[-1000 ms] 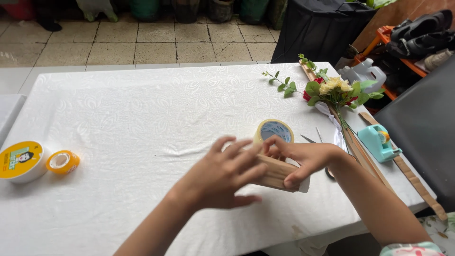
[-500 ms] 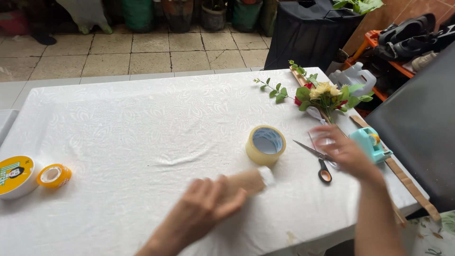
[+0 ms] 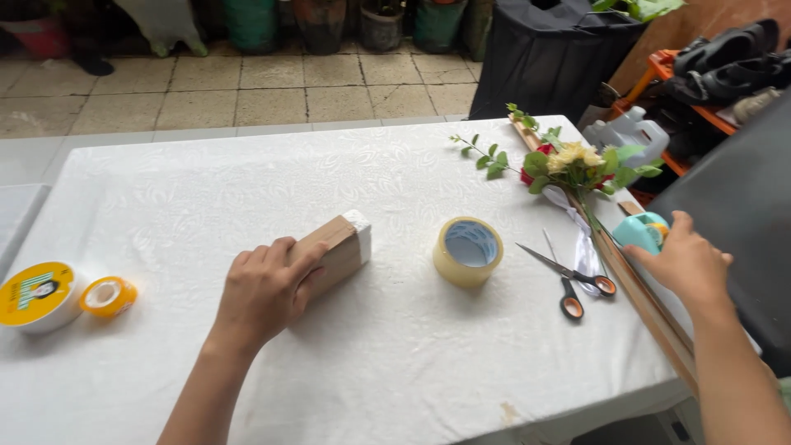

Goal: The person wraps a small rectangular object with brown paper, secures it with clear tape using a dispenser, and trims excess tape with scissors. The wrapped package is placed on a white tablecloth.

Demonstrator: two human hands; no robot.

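Item, in progress: we are pinning the brown block point(image 3: 334, 251) flat mid-table under our left hand point(image 3: 265, 290), while our right hand point(image 3: 684, 262) is closing, apparently loosely, on the teal dispenser point(image 3: 638, 231) at the table's right edge.

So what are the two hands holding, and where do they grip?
The left hand rests on the near end of the brown cardboard block lying on the table. The right hand touches the teal tape dispenser; whether it grips it cannot be told.

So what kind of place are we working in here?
Likely a home patio or yard craft spot: a table under a white cloth on a tiled floor, potted plants behind, flowers and tape roll out.
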